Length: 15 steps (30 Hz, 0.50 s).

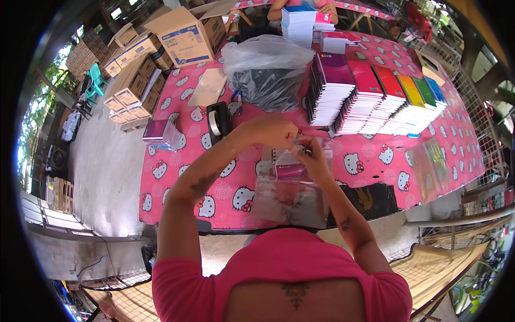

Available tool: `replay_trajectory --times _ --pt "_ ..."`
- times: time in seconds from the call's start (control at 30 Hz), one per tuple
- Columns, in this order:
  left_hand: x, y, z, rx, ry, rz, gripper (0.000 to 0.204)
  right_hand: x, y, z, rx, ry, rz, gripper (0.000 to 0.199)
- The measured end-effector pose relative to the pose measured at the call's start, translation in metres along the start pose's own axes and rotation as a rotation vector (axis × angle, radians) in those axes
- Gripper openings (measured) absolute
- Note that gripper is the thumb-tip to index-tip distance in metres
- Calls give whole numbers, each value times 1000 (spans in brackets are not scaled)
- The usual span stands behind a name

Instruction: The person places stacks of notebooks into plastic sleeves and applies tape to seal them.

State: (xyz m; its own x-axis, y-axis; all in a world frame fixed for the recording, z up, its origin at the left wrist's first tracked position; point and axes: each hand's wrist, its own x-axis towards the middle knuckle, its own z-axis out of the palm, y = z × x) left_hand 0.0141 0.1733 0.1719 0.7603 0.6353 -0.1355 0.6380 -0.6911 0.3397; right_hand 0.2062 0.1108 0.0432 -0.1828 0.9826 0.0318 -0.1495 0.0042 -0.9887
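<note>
In front of me a purple spiral notebook (288, 170) lies partly within a clear plastic bag (266, 167). My left hand (274, 132) is closed at the far end of the bag, its fingers pinching there. Close beside it, my right hand (311, 151) pinches at the same spot, thumb and fingertips together. The fingertips nearly meet, and a small bluish bit shows between them, too small to name. Nearer my body, more clear plastic bags (289, 206) lie flat on the table.
Tall stacks of spiral notebooks (370, 102) stand at the back right of the pink patterned table (174, 201). A tape dispenser (219, 122) and wrapped notebooks (161, 134) lie left. Behind are a large plastic bag (268, 70) and cardboard boxes (185, 43). Another person (326, 7) works opposite.
</note>
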Motion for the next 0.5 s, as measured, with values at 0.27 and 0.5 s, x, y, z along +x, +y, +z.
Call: replay_trajectory --times 0.27,0.5 --pt "7 -88 103 -839 -217 -216 32 -8 3 8 49 -46 -63 46" --pt "-16 29 86 -1 562 -141 61 -12 26 5 281 17 -102 38"
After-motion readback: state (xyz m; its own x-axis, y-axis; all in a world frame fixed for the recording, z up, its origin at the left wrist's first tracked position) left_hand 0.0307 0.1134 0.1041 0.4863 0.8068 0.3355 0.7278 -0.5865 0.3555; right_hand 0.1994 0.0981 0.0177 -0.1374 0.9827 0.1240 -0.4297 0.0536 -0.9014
